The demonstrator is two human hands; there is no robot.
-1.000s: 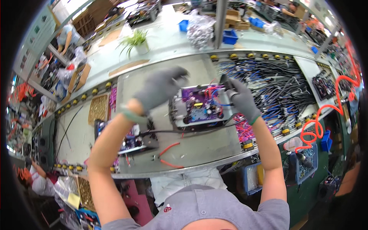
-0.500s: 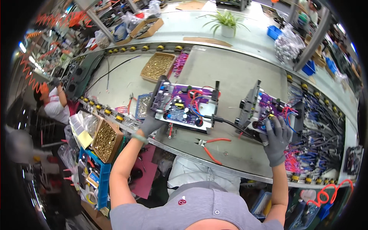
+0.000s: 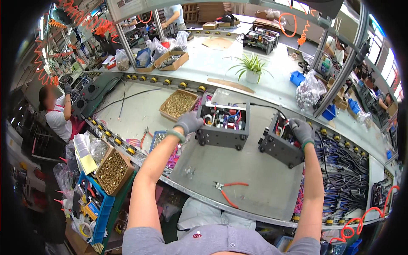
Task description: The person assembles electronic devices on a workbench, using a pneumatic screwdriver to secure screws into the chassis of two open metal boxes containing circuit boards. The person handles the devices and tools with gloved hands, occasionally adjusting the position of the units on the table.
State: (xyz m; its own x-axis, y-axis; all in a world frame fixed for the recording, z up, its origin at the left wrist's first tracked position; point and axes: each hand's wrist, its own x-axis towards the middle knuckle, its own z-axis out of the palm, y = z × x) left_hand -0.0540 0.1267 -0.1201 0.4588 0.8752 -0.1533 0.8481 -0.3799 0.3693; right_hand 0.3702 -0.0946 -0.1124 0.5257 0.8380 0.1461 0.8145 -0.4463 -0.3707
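Note:
Two dark grey metal-cased electronic units rest on the bench, bottoms with black feet toward me and wiring showing through their open tops. On the left unit (image 3: 224, 137), my gloved left hand (image 3: 190, 123) grips the left end; its fingertips are partly hidden. The right unit (image 3: 280, 146) sits at an angle, and my gloved right hand (image 3: 302, 131) has its fingers curled over the upper right edge. A black cable (image 3: 265, 105) runs between the two units behind them. Nearer me lie red-handled cutting pliers (image 3: 227, 191), touched by neither hand.
A cardboard tray of brass screws (image 3: 178, 104) stands behind my left hand, with a blue tray (image 3: 158, 139) nearby. Many dark cables (image 3: 346, 170) lie at the right. Another screw box (image 3: 112, 172) is at the lower left. A potted plant (image 3: 251, 70) stands on the far bench.
Both units have been tipped up and moved farther back, so their grey bottoms face me instead of their purple circuit boards. My hands moved farther out with them, and the view tilted upward.

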